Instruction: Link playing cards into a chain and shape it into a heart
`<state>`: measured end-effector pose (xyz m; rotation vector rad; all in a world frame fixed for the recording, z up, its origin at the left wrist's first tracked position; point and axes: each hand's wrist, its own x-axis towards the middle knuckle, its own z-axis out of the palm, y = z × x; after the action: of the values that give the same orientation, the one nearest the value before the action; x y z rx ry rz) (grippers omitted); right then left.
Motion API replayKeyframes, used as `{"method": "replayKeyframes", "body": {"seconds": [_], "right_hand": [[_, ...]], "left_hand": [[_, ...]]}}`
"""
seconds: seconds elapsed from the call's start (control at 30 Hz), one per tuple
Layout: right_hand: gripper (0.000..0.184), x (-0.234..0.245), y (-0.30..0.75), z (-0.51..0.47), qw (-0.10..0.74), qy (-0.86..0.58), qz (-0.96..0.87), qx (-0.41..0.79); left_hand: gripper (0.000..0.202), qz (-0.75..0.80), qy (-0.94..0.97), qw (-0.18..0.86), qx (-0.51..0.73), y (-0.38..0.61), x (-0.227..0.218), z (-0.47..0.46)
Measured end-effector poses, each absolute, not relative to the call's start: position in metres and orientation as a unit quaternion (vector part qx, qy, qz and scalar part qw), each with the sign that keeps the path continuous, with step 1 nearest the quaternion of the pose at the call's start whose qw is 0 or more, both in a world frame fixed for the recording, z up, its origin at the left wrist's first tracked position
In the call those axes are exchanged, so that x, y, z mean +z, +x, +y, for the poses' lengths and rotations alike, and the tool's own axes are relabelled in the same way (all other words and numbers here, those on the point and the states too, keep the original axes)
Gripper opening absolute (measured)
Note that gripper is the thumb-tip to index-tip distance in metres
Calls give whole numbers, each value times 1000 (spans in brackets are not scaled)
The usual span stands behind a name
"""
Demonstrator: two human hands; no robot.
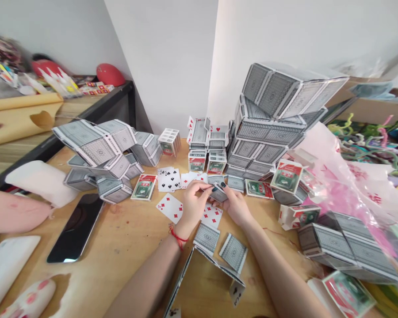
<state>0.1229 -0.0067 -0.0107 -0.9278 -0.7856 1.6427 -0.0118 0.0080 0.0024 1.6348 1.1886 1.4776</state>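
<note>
Both my hands meet at the middle of the wooden table (126, 247). My left hand (194, 205), with a red thread at its wrist, and my right hand (235, 205) pinch the same small bundle of grey-backed playing cards (219, 192) between their fingertips. Loose cards lie around them: a four of diamonds (170, 206) to the left, a diamond card (212, 215) under the hands, and two face-down cards (207, 237) (234, 251) nearer to me. A leaning structure of cards (202, 269) stands by my forearms.
A tall stack of card blocks (272, 128) rises at the back right, and a lower pile (99, 150) at the left. Card boxes (144, 186) lie about. A dark phone (76, 227) lies at the left. Pink plastic (345, 185) covers the right side.
</note>
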Motion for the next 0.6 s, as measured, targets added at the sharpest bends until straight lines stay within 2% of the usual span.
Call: {"method": "replayKeyframes", "body": {"seconds": [0.27, 0.6], "right_hand": [[30, -9, 123, -7, 519, -379, -337, 688], [32, -4, 121, -8, 523, -404, -332, 673]], "left_hand": [[6, 433, 620, 367, 542, -15, 1, 11], [5, 449, 610, 359, 545, -15, 2, 9]]}}
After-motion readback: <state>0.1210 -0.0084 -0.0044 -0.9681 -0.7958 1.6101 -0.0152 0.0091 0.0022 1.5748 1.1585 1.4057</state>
